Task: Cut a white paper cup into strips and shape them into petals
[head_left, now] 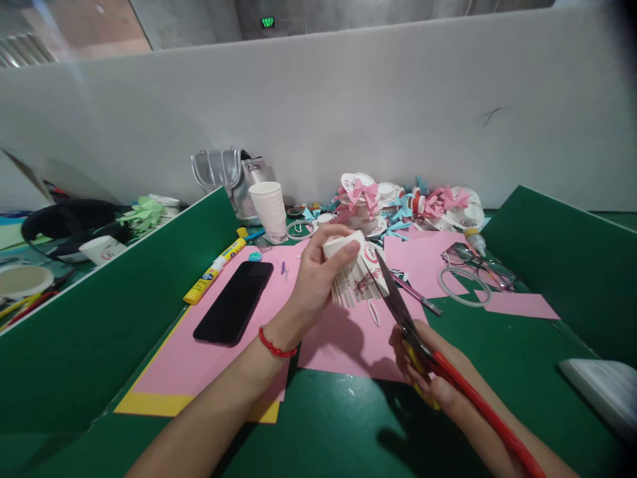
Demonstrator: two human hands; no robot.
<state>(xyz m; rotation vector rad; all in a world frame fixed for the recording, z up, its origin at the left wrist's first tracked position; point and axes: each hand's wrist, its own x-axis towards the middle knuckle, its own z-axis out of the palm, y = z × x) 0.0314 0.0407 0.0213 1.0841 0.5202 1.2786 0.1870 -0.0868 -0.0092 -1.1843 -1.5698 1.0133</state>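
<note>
My left hand point(326, 259) is closed around a white paper cup point(365, 275) printed with a red mark and a plum-branch pattern. Part of its side is cut into narrow strips that hang down on the left. In my right hand point(428, 372) is a pair of scissors point(402, 315) with red and yellow handles. The blades are parted, with their tips at the uncut part of the cup wall. Below the cup lies pink paper point(328, 352), with a thin white paper loop point(373, 313) on it.
A black phone point(233, 302) and a yellow glue stick point(215, 271) lie on the left. Stacked cups point(269, 211) and a silver bag point(223, 174) stand behind. Paper-cup crafts point(359, 202) sit at the back. Tape ring point(464, 287), eyeglasses point(497, 273) and a pen point(417, 296) lie right. Green partitions point(572, 265) flank both sides.
</note>
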